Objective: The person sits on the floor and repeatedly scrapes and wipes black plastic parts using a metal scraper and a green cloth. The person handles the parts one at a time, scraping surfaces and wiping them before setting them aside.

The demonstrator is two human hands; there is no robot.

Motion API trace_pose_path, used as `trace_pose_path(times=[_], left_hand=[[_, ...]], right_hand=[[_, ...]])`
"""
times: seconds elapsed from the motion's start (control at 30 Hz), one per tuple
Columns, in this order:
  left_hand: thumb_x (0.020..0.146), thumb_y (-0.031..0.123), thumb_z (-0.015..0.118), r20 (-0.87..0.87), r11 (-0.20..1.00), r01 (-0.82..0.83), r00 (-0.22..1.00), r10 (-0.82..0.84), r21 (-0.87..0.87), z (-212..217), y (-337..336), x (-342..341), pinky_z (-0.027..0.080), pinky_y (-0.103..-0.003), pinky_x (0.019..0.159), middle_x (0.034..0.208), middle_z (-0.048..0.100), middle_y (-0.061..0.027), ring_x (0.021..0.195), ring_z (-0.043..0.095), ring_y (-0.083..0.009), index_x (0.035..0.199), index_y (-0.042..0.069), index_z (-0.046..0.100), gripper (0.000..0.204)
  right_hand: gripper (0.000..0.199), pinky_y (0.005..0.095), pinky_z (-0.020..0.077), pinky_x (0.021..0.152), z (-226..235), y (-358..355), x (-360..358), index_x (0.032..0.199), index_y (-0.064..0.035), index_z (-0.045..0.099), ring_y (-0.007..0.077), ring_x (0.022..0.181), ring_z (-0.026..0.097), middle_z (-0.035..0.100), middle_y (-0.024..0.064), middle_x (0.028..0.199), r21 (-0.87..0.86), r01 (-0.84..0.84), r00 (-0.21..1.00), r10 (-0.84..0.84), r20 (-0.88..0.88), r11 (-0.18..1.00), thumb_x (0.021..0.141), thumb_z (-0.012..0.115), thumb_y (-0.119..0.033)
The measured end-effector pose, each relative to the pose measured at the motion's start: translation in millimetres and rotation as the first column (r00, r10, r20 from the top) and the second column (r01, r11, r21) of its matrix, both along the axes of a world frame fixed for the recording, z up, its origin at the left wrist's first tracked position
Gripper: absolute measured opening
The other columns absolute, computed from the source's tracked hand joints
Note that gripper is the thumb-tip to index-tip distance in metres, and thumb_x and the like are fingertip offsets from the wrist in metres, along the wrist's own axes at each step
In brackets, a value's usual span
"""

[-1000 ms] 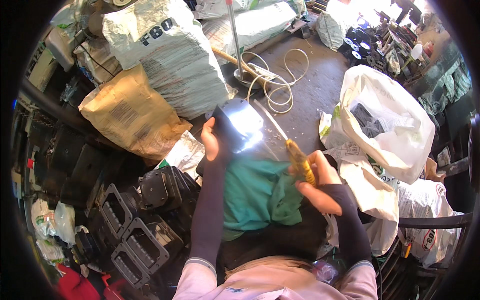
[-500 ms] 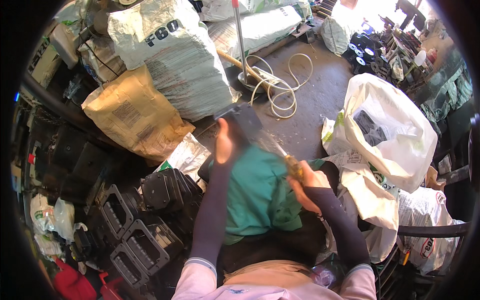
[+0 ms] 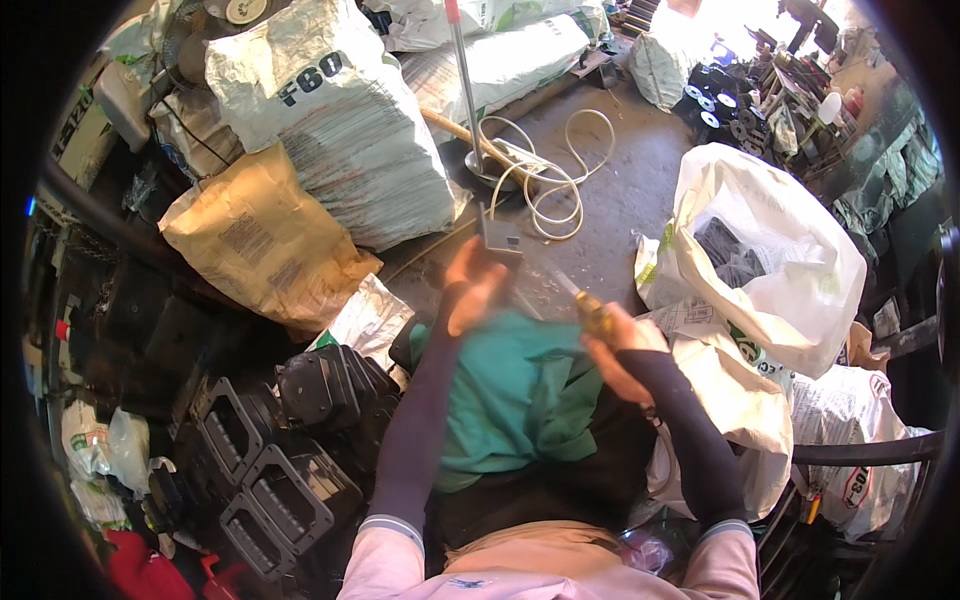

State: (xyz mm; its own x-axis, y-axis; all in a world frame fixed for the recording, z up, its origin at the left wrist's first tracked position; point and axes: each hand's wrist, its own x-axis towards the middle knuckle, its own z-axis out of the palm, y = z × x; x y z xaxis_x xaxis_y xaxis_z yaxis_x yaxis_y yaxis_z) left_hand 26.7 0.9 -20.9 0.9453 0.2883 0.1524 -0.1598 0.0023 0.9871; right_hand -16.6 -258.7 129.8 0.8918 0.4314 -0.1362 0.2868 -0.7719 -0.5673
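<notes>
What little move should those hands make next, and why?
Perhaps steady the dark part in the left hand before using the yellow-handled tool. The left hand looks blurred, and the tool in the right hand points roughly toward the part; whether its tip touches is unclear.

Head-worn fisheye, downward over both hands [image 3: 622,345]

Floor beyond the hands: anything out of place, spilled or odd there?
Two things, neither alarming. A pale cord lies in loose, untidy loops on the floor, beside a metal pole, and might snag. Small pale flecks are scattered near the yellow-handled tool in the right hand, like stray debris. I can't make out any spill.
</notes>
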Motion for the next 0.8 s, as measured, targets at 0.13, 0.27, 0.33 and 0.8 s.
trace_pose_path(times=[0.13,0.27,0.33,0.8], left_hand=[[0.077,0.004,0.078,0.006,0.9,-0.017,1.0,0.016,0.435,2.1,-11.1,1.7,0.045,-0.037,0.103,0.129,0.06,-0.015,0.122,0.057,-0.0261,0.137,0.0,0.052,0.065],[0.062,0.003,0.074,0.153,0.548,-0.126,0.988,-0.003,0.827,-1.7,-20.2,7.5,0.044,-0.043,0.092,0.111,0.06,-0.0133,0.106,0.055,-0.0336,0.127,0.003,0.056,0.067],[0.059,0.008,0.073,0.231,0.384,-0.201,0.972,-0.033,0.901,-4.9,-23.2,11.7,0.043,-0.041,0.08,0.098,0.06,-0.0103,0.092,0.056,-0.0295,0.12,0.005,0.059,0.062],[0.066,0.007,0.064,0.298,0.244,-0.288,0.955,-0.005,0.926,-18.0,-33.2,10.1,0.041,-0.039,0.074,0.093,0.058,-0.0091,0.089,0.055,-0.0275,0.111,0.006,0.06,0.045]], right_hand=[[0.033,0.054,0.0505,0.073,-6.7,-6.7,-13.1,0.109,-0.0044,0.055,0.0481,0.08,0.065,0.066,0.0275,0.079,-0.04,-0.093,0.993,0.09,-0.071,0.995,0.088,0.067,-0.027],[0.032,0.0558,0.0491,0.072,-19.1,-5.4,-19.6,0.105,-0.0049,0.052,0.0485,0.078,0.064,0.066,0.0276,0.079,-0.143,-0.014,0.998,0.005,-0.061,0.99,0.09,0.065,-0.029],[0.032,0.0557,0.049,0.071,-27.0,-0.7,-16.0,0.104,-0.0049,0.052,0.0484,0.078,0.064,0.066,0.0273,0.079,-0.191,-0.074,0.993,0.056,-0.1,0.979,0.09,0.064,-0.03],[0.035,0.0528,0.05,0.079,-60.3,25.6,-13.5,0.112,-0.0051,0.055,0.0471,0.088,0.065,0.068,0.0266,0.088,-0.161,0.019,0.989,-0.042,-0.139,0.987,0.091,0.064,-0.031]])
